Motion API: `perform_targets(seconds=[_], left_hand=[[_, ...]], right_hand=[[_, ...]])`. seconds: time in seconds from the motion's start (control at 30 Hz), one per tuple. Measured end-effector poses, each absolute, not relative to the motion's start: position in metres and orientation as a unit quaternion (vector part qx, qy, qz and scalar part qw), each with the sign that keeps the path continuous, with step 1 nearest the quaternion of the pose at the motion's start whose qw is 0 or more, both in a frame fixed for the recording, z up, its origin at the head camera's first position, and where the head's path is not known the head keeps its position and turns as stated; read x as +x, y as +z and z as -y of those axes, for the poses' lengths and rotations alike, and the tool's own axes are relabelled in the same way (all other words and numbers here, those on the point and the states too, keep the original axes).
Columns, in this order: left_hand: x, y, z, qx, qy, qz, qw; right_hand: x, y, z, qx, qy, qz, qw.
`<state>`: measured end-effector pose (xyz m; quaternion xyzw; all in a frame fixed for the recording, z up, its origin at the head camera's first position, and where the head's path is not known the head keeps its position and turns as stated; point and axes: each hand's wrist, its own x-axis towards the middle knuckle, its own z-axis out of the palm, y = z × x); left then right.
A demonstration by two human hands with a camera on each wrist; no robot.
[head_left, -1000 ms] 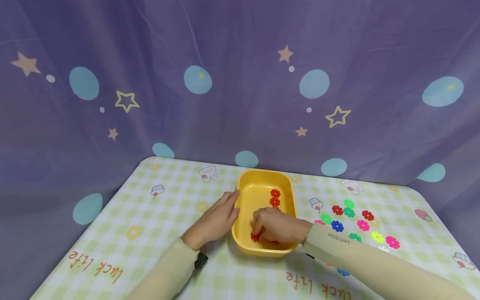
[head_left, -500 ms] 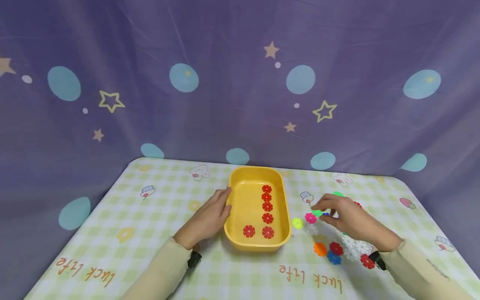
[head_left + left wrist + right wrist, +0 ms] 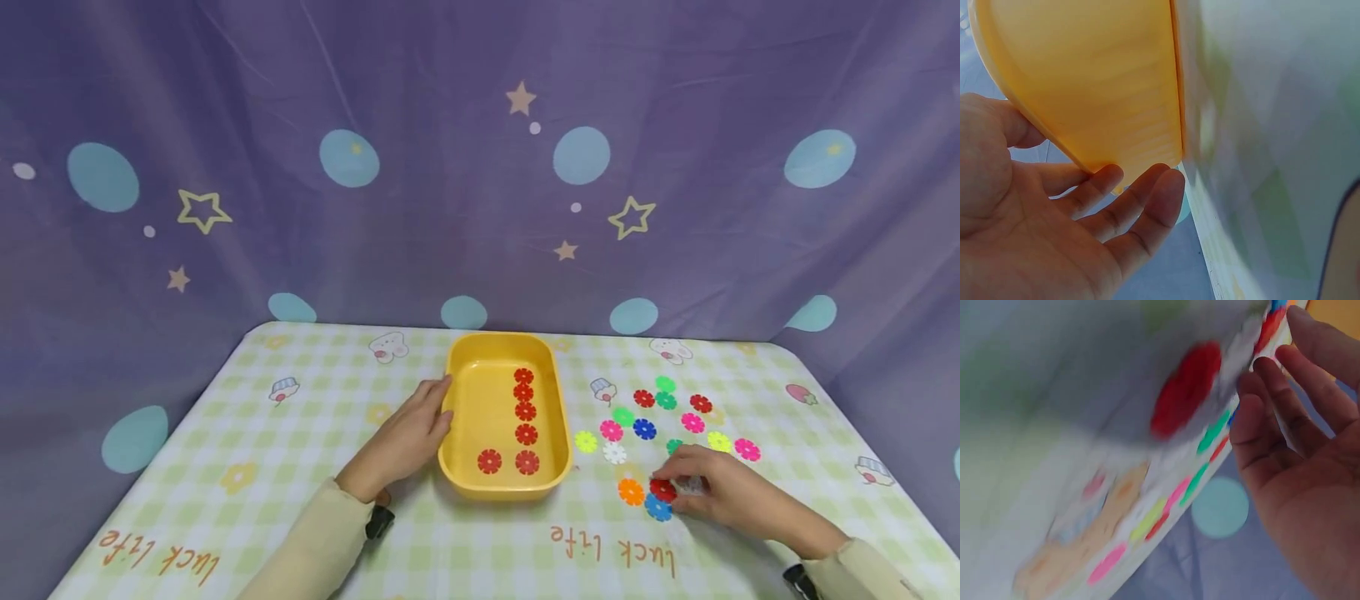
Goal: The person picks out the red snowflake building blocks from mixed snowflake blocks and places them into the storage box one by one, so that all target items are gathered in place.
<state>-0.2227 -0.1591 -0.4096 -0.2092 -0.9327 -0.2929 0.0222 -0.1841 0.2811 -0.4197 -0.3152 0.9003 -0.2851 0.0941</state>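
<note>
A yellow plastic tray (image 3: 504,492) lies on the table with several red notched snowflake discs inside, most in a column down its right side. My left hand (image 3: 405,435) rests against the tray's left side; in the left wrist view its extended fingers touch the outer wall (image 3: 1104,81), the thumb at the rim. At the right my right hand (image 3: 723,492) is low over the pile, with thumb and index fingertips at the edges of a red snowflake disc (image 3: 663,490). That disc overlaps a blue disc (image 3: 658,507). White discs under the palm are mostly hidden.
Loose discs are scattered right of the tray: orange (image 3: 631,492), white (image 3: 615,452), dark blue (image 3: 644,429), and several green, pink, yellow and red ones. Another red disc (image 3: 1186,389) lies beneath the right hand. A purple curtain (image 3: 465,208) hangs behind the checked tablecloth (image 3: 322,467).
My right hand has left the tray, where a red disc now lies beside the column's lower end. It has gone right, then nearer to me, to another red disc. The left hand stays at the tray.
</note>
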Motion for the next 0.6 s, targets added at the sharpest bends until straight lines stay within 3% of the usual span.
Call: perform_targets(seconds=[0.17, 0.4, 0.6], left_hand=[[-0.222, -0.411, 0.159, -0.207, -0.294, 0.933, 0.022], [-0.221, -0.411, 0.159, -0.210, -0.293, 0.932, 0.033], [-0.222, -0.413, 0.158, -0.202, -0.289, 0.935, 0.038]], right_hand=[[-0.189, -0.424, -0.272, -0.336, -0.266, -0.898, 0.099], [-0.195, -0.423, -0.265, -0.274, -0.263, -0.914, 0.142], [-0.192, -0.421, -0.254, -0.281, -0.268, -0.917, 0.091]])
